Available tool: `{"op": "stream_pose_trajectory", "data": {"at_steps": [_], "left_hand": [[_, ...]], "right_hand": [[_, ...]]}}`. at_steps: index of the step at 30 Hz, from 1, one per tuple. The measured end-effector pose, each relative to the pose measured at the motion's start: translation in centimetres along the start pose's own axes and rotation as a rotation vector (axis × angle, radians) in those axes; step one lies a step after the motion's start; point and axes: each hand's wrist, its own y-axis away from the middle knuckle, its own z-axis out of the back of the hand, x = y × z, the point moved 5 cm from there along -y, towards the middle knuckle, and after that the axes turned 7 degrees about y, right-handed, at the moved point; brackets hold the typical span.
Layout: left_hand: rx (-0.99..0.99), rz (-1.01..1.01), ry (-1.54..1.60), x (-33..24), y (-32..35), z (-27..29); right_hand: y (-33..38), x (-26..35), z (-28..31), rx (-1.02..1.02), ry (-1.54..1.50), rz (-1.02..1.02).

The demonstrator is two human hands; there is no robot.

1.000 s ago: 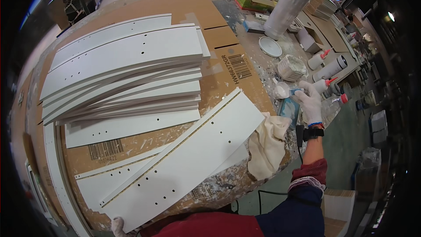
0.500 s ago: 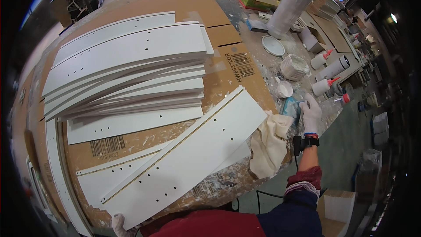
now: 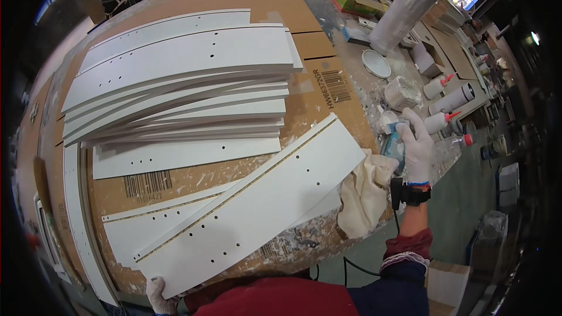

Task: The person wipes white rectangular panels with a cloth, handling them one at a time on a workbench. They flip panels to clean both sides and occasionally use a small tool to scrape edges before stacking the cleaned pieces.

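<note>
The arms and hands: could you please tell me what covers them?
Left hand and right hand wear whitish knit gloves, the right blue-edged. The right arm has a black strap with a cable, then a dark red cuff, whitish frill and navy sleeve.

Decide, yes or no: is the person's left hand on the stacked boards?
No, the left hand holds the near corner of the slanted white board.

A panel stack (image 3: 187, 52) lies on a cardboard sheet (image 3: 275, 0). Before it, a single panel (image 3: 254, 208) lies aslant over a lower panel (image 3: 132, 231), the left hand (image 3: 157, 295) at its near end. A cloth (image 3: 366, 199) lies at this panel's right, the right hand (image 3: 417, 149) beyond the cloth. Behind that hand stands a tub (image 3: 402, 93), then a lid (image 3: 376, 63); right of the tub, two bottles (image 3: 435, 123) flank a cylinder (image 3: 452, 100).
</note>
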Motion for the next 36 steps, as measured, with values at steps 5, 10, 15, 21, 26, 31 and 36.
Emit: {"op": "stream_pose_trajectory", "data": {"at_steps": [5,10,15,21,26,31,36], "left_hand": [[-0.054,0.043,0.038,0.0,-0.2,-0.5],[-0.075,0.009,0.007,-0.6,0.4,-2.2],[-0.066,-0.02,-0.075,-0.9,0.8,-3.4],[-0.095,0.013,-0.08,-0.9,1.2,-3.1],[-0.059,0.007,-0.116,-0.8,0.3,-3.2],[-0.149,-0.062,-0.106,-0.7,0.9,-2.5],[-0.041,-0.039,-0.042,-0.3,0.4,-2.5]], "right_hand": [[0.2,6.3,-6.5,0.369,-0.07,0.169],[1.1,10.9,-12.1,0.473,0.45,0.514],[0.7,10.5,-13.5,0.46,0.603,0.567],[-1.8,10.3,-12.8,0.428,0.721,0.59],[-0.8,10.9,-12.4,0.463,0.59,0.615],[0.2,11.2,-14.3,0.548,0.658,0.69],[0.1,12.3,-13.8,0.49,0.609,0.628]]}}
